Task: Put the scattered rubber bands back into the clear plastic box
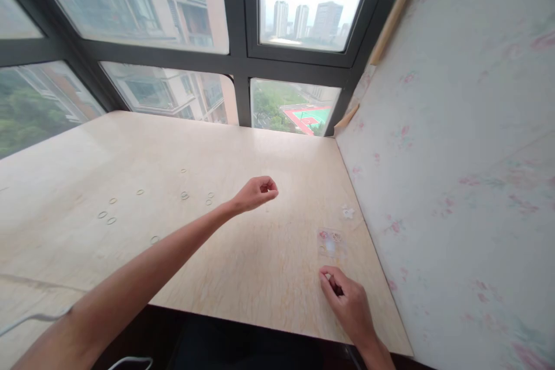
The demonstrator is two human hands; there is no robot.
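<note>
My left hand [259, 193] reaches out over the middle of the pale marbled surface, with thumb and fingers curled together in a pinch. Whatever its fingertips hold, if anything, is too small to make out. Close to the near right edge, my right hand [349, 303] is also pinched, and I cannot see anything between its fingers. Just beyond it lies a small clear plastic box [330, 248] with reddish and pale rings in its far part. Thin rings [184, 196] are scattered in several places left of my left hand, some of them overlapping.
A clear, flower-shaped piece [347, 212] lies beyond the box, near the wallpapered wall [455, 185] on the right. Dark-framed windows [243, 58] border the far side of the marbled surface [243, 277]. A white cable [39, 317] runs by my left forearm.
</note>
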